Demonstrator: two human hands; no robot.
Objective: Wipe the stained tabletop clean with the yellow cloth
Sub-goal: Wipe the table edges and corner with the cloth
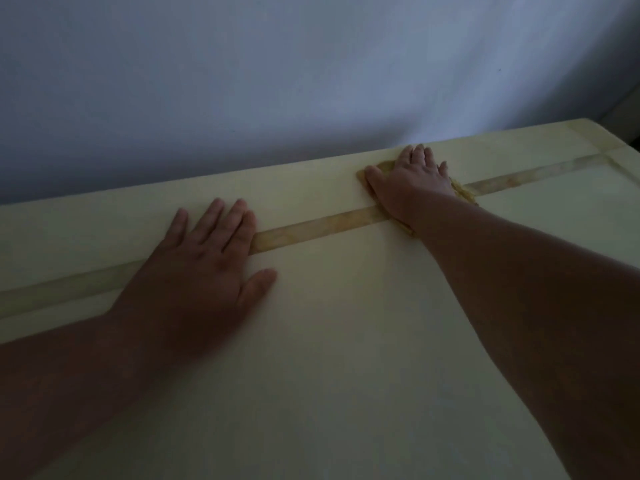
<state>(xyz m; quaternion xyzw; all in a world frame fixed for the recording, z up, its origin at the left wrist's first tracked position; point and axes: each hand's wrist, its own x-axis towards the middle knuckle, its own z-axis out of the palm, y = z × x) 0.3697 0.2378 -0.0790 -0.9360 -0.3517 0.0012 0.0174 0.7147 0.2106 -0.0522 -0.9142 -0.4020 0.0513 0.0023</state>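
Observation:
The pale yellow tabletop (pixel 346 341) fills the lower half of the view. A darker, brownish stained band (pixel 311 227) runs across it from left to right. My right hand (pixel 412 178) lies flat with its palm pressing the yellow cloth (pixel 464 192) onto the band near the table's far edge. Only the cloth's edges show around the hand. My left hand (pixel 204 261) rests flat on the table over the band, fingers spread, holding nothing.
A bluish-white wall (pixel 277 81) rises right behind the table's far edge. The table's far right corner (pixel 588 133) shows another stained strip crossing the band. The light is dim.

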